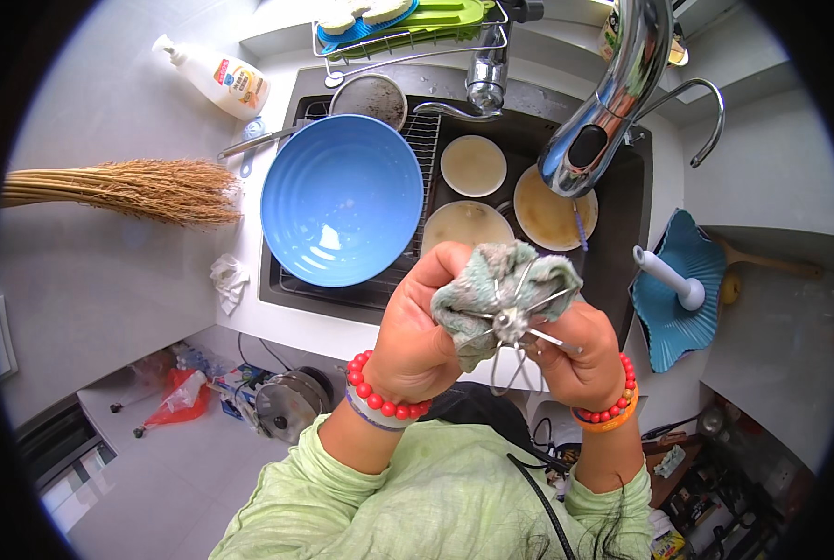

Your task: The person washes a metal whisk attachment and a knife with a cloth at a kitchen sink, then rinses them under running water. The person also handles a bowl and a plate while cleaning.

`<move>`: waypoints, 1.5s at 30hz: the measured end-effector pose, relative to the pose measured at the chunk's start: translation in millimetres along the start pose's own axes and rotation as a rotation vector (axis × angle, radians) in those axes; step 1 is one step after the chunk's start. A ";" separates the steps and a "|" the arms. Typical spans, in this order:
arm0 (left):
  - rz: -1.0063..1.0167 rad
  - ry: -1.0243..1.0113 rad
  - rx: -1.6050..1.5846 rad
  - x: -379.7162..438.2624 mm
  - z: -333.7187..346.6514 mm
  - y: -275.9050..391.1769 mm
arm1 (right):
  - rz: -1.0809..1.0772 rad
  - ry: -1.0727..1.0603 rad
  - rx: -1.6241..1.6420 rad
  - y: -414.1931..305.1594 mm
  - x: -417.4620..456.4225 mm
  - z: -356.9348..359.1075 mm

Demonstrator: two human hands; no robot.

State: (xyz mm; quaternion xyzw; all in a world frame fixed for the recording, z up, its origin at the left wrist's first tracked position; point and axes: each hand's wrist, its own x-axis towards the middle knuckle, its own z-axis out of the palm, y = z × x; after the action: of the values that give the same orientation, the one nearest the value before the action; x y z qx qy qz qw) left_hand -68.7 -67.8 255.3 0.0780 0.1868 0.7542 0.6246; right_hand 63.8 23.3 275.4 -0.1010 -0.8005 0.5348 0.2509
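Above the sink's front edge, my left hand (417, 329) pinches a damp-looking grey-green cloth (467, 301). The cloth is bunched among the thin wires of a metal whisk-like tool (510, 325), whose wires spread from a round hub facing me. My right hand (585, 350) grips the tool from the other side, its fingertips partly behind the wires. Beyond my hands, several pale bowls of cloudy liquid, among them a small bowl (473, 166) and a bowl with a purple-handled utensil (553, 210), stand in the dark sink (616, 259).
A large blue bowl (342, 199) rests on a wire rack (425, 150) over the sink's left side, near a round strainer (375, 101). The chrome faucet (595, 133) overhangs the right side. A straw brush (137, 190), pump bottle (217, 80) and teal dish (683, 301) stand around.
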 end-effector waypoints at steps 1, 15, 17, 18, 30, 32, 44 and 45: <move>0.012 -0.021 -0.050 -0.1 0.7 -0.5 | -0.027 0.009 0.027 0.0 1.5 3.6; 0.773 -0.018 0.872 7.1 -5.3 -0.7 | -0.032 0.116 -0.102 8.8 -4.7 10.2; 0.856 -0.003 1.057 5.0 -6.1 2.7 | -0.080 0.124 -0.187 9.5 -4.9 6.8; 0.883 -0.032 1.108 3.6 -9.3 4.8 | -0.117 0.129 -0.192 10.0 -4.2 5.4; 0.757 -0.290 1.149 11.5 4.9 25.2 | -0.149 0.143 -0.199 8.4 -8.0 -2.7; 0.822 -0.321 1.207 11.2 3.9 28.4 | -0.121 0.121 -0.191 4.7 -7.4 -2.5; 1.236 -0.276 1.255 2.5 0.0 19.2 | -0.104 0.146 0.038 0.2 -3.6 16.6; 1.231 -0.293 1.267 3.9 2.5 18.7 | -0.097 0.148 0.036 0.3 -4.4 17.0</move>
State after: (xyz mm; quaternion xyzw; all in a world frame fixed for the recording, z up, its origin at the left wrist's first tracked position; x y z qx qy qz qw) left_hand -85.7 -66.3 264.2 0.5902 0.4116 0.6936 -0.0334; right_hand 58.9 7.8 268.7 -0.0969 -0.7740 0.5275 0.3367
